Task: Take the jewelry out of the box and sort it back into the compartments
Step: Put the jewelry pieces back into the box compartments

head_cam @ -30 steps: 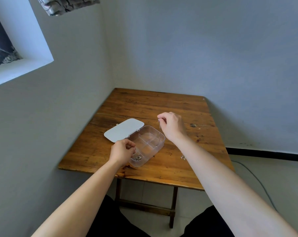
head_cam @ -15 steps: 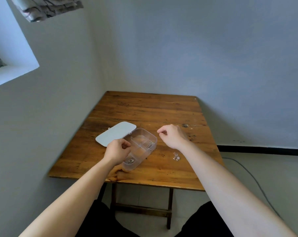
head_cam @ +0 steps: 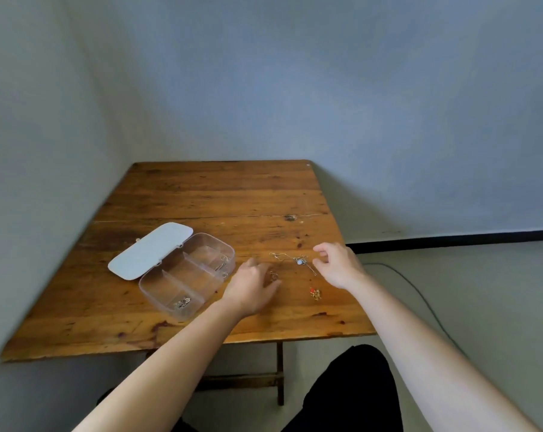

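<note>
A clear plastic box (head_cam: pixel 170 291) with three compartments lies on the wooden table (head_cam: pixel 220 201), its white lid (head_cam: pixel 150 250) folded open at the back left. A silver piece (head_cam: pixel 182 302) lies in the near compartment, a thin piece (head_cam: pixel 224 263) in the far one. Right of the box, a silver chain with a pale bead (head_cam: pixel 295 260) is spread on the wood. A small brown piece (head_cam: pixel 274 275) lies by the fingers of my left hand (head_cam: pixel 253 286), which rests flat, fingers apart. A red and gold piece (head_cam: pixel 315 293) lies nearer. My right hand (head_cam: pixel 337 265) hovers open beside the chain.
The table stands in a corner, walls at its left and far edges. A dark cable (head_cam: pixel 416 294) runs over the floor to the right. My dark trousers (head_cam: pixel 354 388) show below the table's near edge.
My left hand left the box and moved right onto the table by the loose pieces. My right hand shifted right and opened beside the chain. The camera swung right.
</note>
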Demonstrator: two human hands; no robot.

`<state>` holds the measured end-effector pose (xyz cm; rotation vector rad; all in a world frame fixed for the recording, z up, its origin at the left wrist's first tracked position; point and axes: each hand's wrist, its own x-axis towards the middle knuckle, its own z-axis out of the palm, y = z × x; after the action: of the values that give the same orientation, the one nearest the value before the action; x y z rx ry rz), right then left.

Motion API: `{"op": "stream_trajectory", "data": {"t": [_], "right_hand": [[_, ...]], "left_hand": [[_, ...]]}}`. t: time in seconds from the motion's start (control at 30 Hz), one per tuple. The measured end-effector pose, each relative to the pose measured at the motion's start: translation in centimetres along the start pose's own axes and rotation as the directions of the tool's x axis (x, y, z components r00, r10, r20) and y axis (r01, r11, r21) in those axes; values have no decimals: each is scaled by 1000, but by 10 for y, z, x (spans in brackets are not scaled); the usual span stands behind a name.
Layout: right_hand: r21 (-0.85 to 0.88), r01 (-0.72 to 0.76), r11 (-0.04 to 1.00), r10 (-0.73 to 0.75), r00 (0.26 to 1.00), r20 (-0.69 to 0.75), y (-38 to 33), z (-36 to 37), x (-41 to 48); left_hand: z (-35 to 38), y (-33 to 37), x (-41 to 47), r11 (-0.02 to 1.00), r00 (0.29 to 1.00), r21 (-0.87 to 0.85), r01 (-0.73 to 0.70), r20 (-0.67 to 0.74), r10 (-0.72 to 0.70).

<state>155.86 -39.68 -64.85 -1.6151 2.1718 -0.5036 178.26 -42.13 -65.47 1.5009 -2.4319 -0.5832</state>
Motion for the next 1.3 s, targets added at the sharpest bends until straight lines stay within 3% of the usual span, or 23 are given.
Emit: {"op": "stream_trajectory", "data": {"t": [0.13, 0.4, 0.63, 0.8, 0.9, 1.1, 1.23, 1.3], "right_hand": [[-22, -37, 999, 38, 998, 50, -2, 22, 7], [15, 198, 980, -198, 980, -32, -27, 55, 21], [129, 235, 963, -230, 972, -56, -32, 53, 33], [-57, 271, 961, -270, 962, 30, -42, 52, 37], [-92, 258, 962, -255, 966, 46, -46, 51, 34], [47, 123, 991, -126, 990, 67, -51, 43, 21], [88, 38, 995, -45, 996, 80, -64, 45, 9], [133, 22, 991, -32, 996, 78, -68, 47, 2]], "left_hand": [[24, 0, 0, 997, 1000, 79, 5, 3, -5], [25, -10, 6, 996, 977, -25, -85, -201, 78], [24, -21, 10, 999, 983, -23, -44, -177, 40], [11, -22, 10, 996, 993, -79, -47, -114, 37], [-2, -23, 0, 985, 990, -151, -78, -130, 59], [-48, -45, -31, 961, 948, -241, -134, -312, 54], [-79, -72, -38, 967, 911, -255, -22, -404, -86], [-88, -83, -38, 968, 914, -241, 69, -374, -158]]}}
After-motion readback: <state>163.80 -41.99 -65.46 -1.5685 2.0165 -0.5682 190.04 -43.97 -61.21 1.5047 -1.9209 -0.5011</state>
